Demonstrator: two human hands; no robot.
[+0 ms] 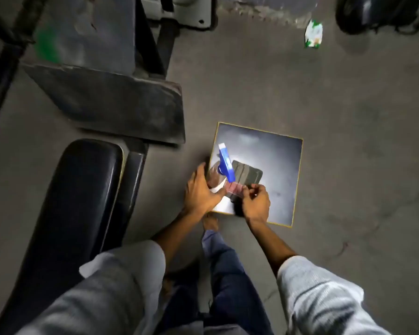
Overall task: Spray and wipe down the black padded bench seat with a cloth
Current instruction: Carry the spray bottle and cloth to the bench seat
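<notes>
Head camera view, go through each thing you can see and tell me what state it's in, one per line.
Spray bottle: upright on the board, blue trigger head on, gripped at its body.
Cloth: dark, folded, lying flat on the board beside the bottle.
Board: flat on the floor.
Bench seat: untouched, no cloth on it.
Left hand: wrapped round the bottle.
Right hand: pinching something small by the bottle; unclear what.

Your left hand [200,189] is wrapped around the spray bottle [218,176] with the blue trigger head, standing on a shiny square tile [281,165] on the floor [348,117]. Your right hand [254,201] pinches something small just beside it, next to a dark folded cloth [248,175]. The black padded bench seat [78,201] lies to your left, apart from both hands.
</notes>
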